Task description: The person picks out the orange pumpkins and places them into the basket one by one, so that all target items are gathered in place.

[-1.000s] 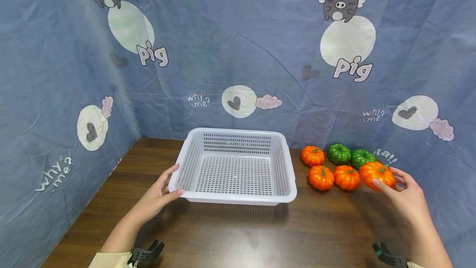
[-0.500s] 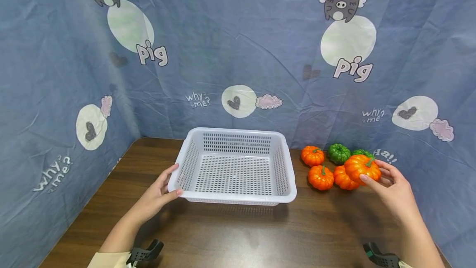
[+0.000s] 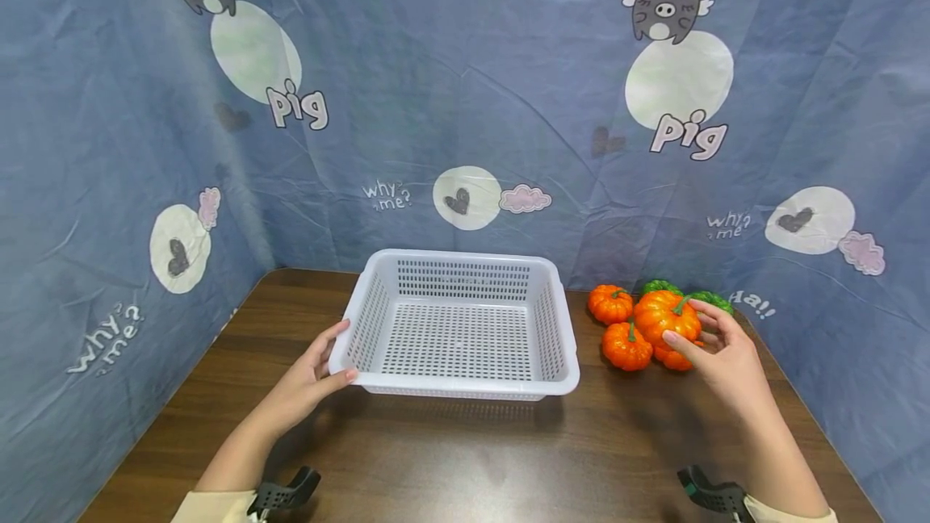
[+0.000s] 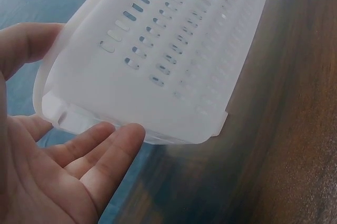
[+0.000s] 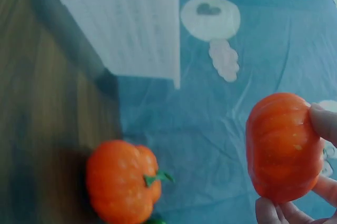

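My left hand (image 3: 311,382) grips the near left corner of a white perforated plastic basket (image 3: 454,387). In the left wrist view the thumb lies over the rim and the fingers (image 4: 113,155) touch the side wall from below. My right hand (image 3: 725,353) holds an orange pumpkin (image 3: 659,317) with a green stem, between thumb and fingers, above the other pumpkins. The right wrist view shows that held pumpkin (image 5: 284,148) raised, apart from another orange pumpkin (image 5: 121,182) on the table. Inside the basket only its slotted floor shows.
Two orange pumpkins (image 3: 626,347) stand right of the basket, and a third (image 3: 674,358) is partly hidden under the held one. Two green pumpkins (image 3: 712,299) sit behind, mostly covered. A blue printed cloth (image 3: 465,103) hangs along the back and sides of the wooden table (image 3: 465,458).
My right hand has carried the orange pumpkin leftward and slightly up, from the right end of the group to over its middle. The left hand and basket stay put.
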The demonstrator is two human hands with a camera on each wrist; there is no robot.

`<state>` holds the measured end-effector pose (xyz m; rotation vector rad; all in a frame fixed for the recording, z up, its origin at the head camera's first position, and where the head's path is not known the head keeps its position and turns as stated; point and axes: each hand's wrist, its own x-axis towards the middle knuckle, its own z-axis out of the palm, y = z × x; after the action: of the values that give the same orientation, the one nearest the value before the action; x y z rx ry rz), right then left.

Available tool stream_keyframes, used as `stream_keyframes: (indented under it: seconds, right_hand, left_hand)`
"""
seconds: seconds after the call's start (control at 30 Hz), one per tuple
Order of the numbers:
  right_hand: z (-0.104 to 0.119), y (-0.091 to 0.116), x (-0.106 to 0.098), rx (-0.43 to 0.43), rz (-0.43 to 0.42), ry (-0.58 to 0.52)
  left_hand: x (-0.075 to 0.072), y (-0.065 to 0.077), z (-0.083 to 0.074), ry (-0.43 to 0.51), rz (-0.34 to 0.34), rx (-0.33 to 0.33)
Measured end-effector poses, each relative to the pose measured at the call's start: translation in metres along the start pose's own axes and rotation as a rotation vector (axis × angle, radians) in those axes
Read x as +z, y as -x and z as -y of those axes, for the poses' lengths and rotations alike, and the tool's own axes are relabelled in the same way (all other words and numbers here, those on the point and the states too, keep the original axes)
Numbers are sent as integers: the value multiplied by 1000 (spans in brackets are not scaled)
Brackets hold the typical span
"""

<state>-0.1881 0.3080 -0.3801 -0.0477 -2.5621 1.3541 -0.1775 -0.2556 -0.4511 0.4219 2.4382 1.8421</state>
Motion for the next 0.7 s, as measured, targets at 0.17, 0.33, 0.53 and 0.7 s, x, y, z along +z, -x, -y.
stream_keyframes:
  seconds: [0.17,0.33,0.53,0.7]
  right_hand:
    - [8,0,16,-22,35,-10]
    - [14,-1,32,-36,85,-64]
    - [21,-1,51,-37,131,-48]
    - [27,0,66,-45,165,-72]
  left_hand:
    - [0,0,2,-2,-5,-1]
    - [1,-1,2,1,-7,-4]
    - [1,-2,0,9,-1,-4]
    - [0,-1,0,4,-5,-7]
